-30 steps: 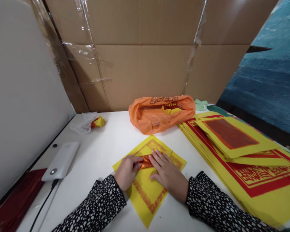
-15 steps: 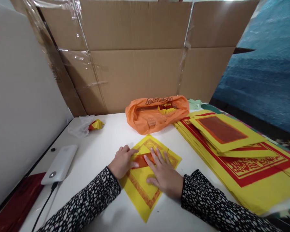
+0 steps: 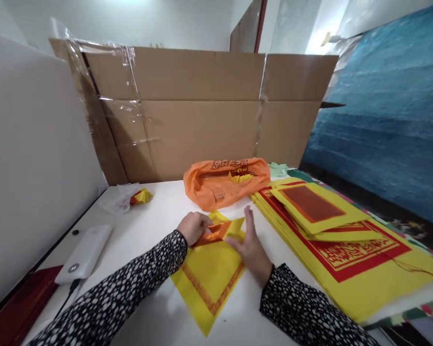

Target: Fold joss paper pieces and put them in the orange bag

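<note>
Left hand [image 3: 193,228] in a pinch, right hand [image 3: 252,249] thumb-out

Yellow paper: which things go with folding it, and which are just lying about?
Part of the job:
yellow paper
orange strip
left hand
right hand
probably paper stack and orange bag

Just lying about, it seems:
power bank
cable
dark red thing

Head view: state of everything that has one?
Left hand: closed, pinching orange strip
Right hand: open, fingers raised
Yellow sheet: partly folded, right flap raised
Orange bag: open, yellow pieces inside
White device: cable plugged in
Yellow-and-red papers: stacked unevenly
Clear bag: crumpled
</note>
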Motion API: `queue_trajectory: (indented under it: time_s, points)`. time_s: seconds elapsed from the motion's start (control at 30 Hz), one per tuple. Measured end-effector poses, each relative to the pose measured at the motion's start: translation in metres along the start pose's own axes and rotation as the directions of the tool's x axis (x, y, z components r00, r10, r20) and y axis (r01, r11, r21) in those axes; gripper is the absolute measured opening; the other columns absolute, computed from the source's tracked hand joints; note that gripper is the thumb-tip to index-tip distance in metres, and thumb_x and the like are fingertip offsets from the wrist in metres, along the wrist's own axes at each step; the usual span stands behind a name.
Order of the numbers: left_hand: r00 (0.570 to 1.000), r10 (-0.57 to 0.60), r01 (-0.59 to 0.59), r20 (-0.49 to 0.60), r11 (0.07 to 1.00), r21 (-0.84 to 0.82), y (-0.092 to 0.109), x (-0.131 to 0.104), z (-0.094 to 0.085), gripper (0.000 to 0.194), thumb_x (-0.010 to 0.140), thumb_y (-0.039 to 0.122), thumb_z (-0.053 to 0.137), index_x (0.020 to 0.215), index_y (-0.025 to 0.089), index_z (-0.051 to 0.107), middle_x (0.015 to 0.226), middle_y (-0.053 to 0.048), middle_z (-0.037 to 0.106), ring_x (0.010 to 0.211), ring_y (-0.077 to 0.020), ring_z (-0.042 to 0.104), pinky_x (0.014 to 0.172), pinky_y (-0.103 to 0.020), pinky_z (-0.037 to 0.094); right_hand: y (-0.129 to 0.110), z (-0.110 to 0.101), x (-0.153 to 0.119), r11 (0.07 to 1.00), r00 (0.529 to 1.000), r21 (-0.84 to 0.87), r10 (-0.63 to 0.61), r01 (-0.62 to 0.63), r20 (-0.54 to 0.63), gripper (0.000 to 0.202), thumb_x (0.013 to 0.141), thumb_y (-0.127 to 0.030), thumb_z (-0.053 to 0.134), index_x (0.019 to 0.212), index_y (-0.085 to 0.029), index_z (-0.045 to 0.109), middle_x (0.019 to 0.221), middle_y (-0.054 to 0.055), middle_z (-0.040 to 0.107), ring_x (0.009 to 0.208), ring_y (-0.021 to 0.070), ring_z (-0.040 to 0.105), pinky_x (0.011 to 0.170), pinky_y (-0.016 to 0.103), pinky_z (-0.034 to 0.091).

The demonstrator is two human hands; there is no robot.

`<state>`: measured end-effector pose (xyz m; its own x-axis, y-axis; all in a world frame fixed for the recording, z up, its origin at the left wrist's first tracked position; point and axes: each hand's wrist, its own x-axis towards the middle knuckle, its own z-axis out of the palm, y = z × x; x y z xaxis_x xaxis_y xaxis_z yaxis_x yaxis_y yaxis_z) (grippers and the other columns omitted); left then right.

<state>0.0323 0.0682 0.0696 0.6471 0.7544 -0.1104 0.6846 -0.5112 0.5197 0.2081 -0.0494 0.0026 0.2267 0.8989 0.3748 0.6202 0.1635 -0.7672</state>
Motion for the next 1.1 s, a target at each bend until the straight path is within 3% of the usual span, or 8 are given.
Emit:
queue_trajectory:
  time_s: [0.07, 0.17, 0.3, 0.43, 0.6, 0.87, 0.97, 1.1]
  points:
    - [0.968, 0.111, -0.114, -0.225, 0.994, 0.0, 0.001, -0.011, -0.002, 0.015, 0.083, 0.018, 0.062, 0.09, 0.021, 0.075, 0.09, -0.003, 0.074, 0.09, -0.0198, 0.066, 0.089, -0.032, 0.047, -0.005, -0.013, 0.01, 0.99, 0.995, 0.128, -0.052, 0.062, -0.079, 0.09, 0.092, -0.04, 0.056, 0.154, -0.02, -0.005, 0.157, 0.018, 0.023, 0.144, 0.0278, 0.025, 0.11, 0.051, 0.036]
    - [0.829, 0.341, -0.361, -0.444, 0.932, 0.041, -0.011, -0.019, 0.003, 0.016, 0.088, 0.02, 0.058, 0.088, 0.023, 0.074, 0.096, -0.005, 0.074, 0.104, -0.0218, 0.063, 0.097, -0.039, 0.044, -0.012, -0.022, 0.012, 0.938, 0.932, 0.134, -0.337, 0.32, 0.133, 0.052, 0.098, -0.024, 0.044, 0.148, -0.023, 0.034, 0.137, 0.012, 0.057, 0.128, 0.022, 0.052, 0.105, 0.044, 0.045]
    - [0.8, 0.514, -0.531, -0.309, 0.847, 0.035, -0.038, -0.027, 0.022, 0.024, 0.09, 0.014, 0.048, 0.088, 0.022, 0.071, 0.102, -0.006, 0.074, 0.104, -0.0188, 0.064, 0.095, -0.036, 0.049, -0.006, -0.004, -0.006, 0.731, 0.665, -0.006, -0.619, 0.683, 0.418, 0.042, 0.098, -0.01, 0.033, 0.128, -0.021, 0.061, 0.129, 0.006, 0.063, 0.125, 0.0169, 0.054, 0.109, 0.041, 0.042]
    - [0.862, 0.478, -0.472, -0.17, 0.878, 0.079, -0.044, -0.045, 0.042, 0.029, 0.079, 0.005, 0.049, 0.093, 0.021, 0.069, 0.115, -0.008, 0.07, 0.112, -0.0206, 0.063, 0.1, -0.039, 0.045, 0.002, 0.009, -0.02, 0.677, 0.581, -0.036, -0.602, 0.735, 0.547, 0.035, 0.098, -0.014, 0.043, 0.128, -0.018, 0.06, 0.131, 0.007, 0.061, 0.126, 0.0164, 0.054, 0.109, 0.038, 0.042]
    - [0.935, 0.319, -0.302, -0.156, 0.945, 0.123, -0.026, -0.064, 0.055, 0.027, 0.09, 0.021, 0.053, 0.115, 0.02, 0.063, 0.133, -0.011, 0.061, 0.128, -0.024, 0.052, 0.11, -0.049, 0.035, 0.001, -0.003, -0.012, 0.803, 0.63, 0.128, -0.545, 0.582, 0.553, 0.036, 0.091, -0.011, 0.05, 0.125, -0.018, 0.062, 0.132, 0.008, 0.061, 0.123, 0.0147, 0.056, 0.106, 0.034, 0.044]
    - [0.947, 0.312, -0.308, -0.082, 0.95, 0.06, -0.033, -0.067, 0.063, 0.05, 0.088, 0.029, 0.06, 0.136, 0.019, 0.049, 0.151, -0.013, 0.039, 0.142, -0.0256, 0.032, 0.116, -0.05, 0.027, -0.002, 0.001, 0.01, 0.936, 0.78, 0.23, -0.351, 0.268, 0.518, 0.015, 0.09, -0.021, 0.057, 0.09, -0.019, 0.072, 0.091, 0.005, 0.074, 0.088, 0.0182, 0.066, 0.084, 0.032, 0.05]
    - [0.947, 0.307, -0.309, -0.098, 0.951, -0.007, -0.029, -0.069, 0.056, 0.045, 0.085, 0.017, 0.055, 0.13, 0.02, 0.054, 0.149, -0.011, 0.044, 0.14, -0.0258, 0.035, 0.116, -0.048, 0.029, -0.009, 0.006, 0.017, 0.978, 0.831, 0.168, -0.193, 0.121, 0.522, 0.011, 0.088, -0.021, 0.059, 0.084, -0.018, 0.069, 0.081, 0.002, 0.071, 0.076, 0.0162, 0.064, 0.073, 0.027, 0.049]
    - [0.962, 0.208, -0.233, -0.175, 0.963, -0.135, -0.02, -0.066, 0.044, 0.017, 0.088, 0.024, 0.053, 0.1, 0.022, 0.065, 0.129, -0.007, 0.064, 0.124, -0.0249, 0.055, 0.107, -0.043, 0.04, -0.015, 0.011, 0.027, 0.985, 0.814, 0.063, -0.166, 0.158, 0.557, 0.009, 0.085, -0.014, 0.06, 0.079, -0.018, 0.066, 0.073, -0.003, 0.065, 0.069, 0.0137, 0.06, 0.066, 0.024, 0.045]
